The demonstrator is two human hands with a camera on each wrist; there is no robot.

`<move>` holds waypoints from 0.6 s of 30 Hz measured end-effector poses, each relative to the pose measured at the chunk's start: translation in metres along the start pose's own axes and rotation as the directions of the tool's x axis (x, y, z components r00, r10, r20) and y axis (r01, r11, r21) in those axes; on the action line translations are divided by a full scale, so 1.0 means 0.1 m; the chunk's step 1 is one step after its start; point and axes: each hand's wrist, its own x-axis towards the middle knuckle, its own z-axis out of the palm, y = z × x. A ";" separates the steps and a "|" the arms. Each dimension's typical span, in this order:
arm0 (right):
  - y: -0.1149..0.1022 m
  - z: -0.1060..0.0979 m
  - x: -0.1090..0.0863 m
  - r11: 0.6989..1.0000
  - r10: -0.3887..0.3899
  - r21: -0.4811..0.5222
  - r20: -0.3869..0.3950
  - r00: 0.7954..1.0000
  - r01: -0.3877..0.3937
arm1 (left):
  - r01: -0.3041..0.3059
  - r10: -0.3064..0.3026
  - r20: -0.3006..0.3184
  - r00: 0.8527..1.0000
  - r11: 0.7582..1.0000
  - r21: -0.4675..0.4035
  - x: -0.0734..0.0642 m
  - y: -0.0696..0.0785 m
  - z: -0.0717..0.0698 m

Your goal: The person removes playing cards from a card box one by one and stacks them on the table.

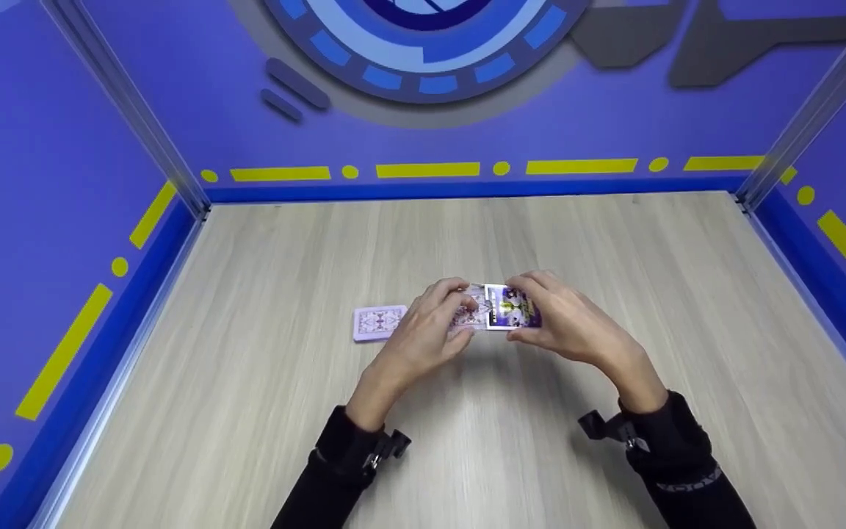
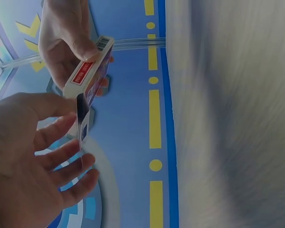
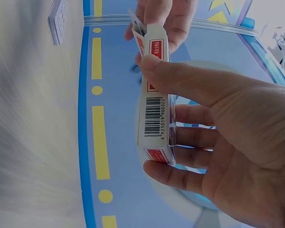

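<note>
My right hand (image 1: 577, 319) grips a playing-card box (image 1: 512, 307), thumb on the near edge and fingers on the far edge. In the right wrist view the box (image 3: 154, 111) shows a white side with a barcode and red labels. Its left end stands open, with patterned-back playing cards (image 1: 478, 316) at that end. My left hand (image 1: 423, 327) pinches the cards there; how many is hidden. The left wrist view shows a card (image 2: 84, 124) jutting out of the box, close to the left thumb. Left of that hand, a deck of cards (image 1: 379, 323) lies face down on the table.
A wood-grain table (image 1: 261, 411) lies under both hands. Blue panels with yellow marks (image 1: 427, 170) enclose its back, left and right sides. Each wrist wears a black strap with a small camera mount (image 1: 617, 428).
</note>
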 end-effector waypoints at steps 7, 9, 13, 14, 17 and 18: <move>0.01 -0.01 -0.01 1.000 0.020 0.002 0.016 1.000 -0.020 | -0.058 0.057 0.024 0.998 0.995 0.084 -0.01 -0.06 -0.06; 0.02 -0.02 -0.02 0.999 0.031 0.006 0.013 0.999 -0.031 | -0.053 0.052 0.020 0.998 0.994 0.097 -0.01 -0.09 -0.10; 0.05 -0.06 -0.03 0.999 0.049 0.012 -0.005 0.999 -0.049 | 0.000 -0.002 0.017 1.000 0.994 0.106 -0.05 -0.17 -0.23; 0.05 -0.07 -0.04 0.999 0.052 0.010 -0.011 0.999 -0.052 | 0.021 -0.023 0.017 1.000 0.994 0.106 -0.06 -0.19 -0.26; 0.07 -0.08 -0.04 0.999 0.053 0.003 -0.026 0.998 -0.053 | 0.084 -0.085 0.005 0.996 0.991 0.104 -0.11 -0.26 -0.36; 0.08 -0.09 -0.04 0.998 0.056 0.002 -0.030 0.998 -0.056 | 0.102 -0.103 -0.001 0.995 0.989 0.104 -0.12 -0.29 -0.40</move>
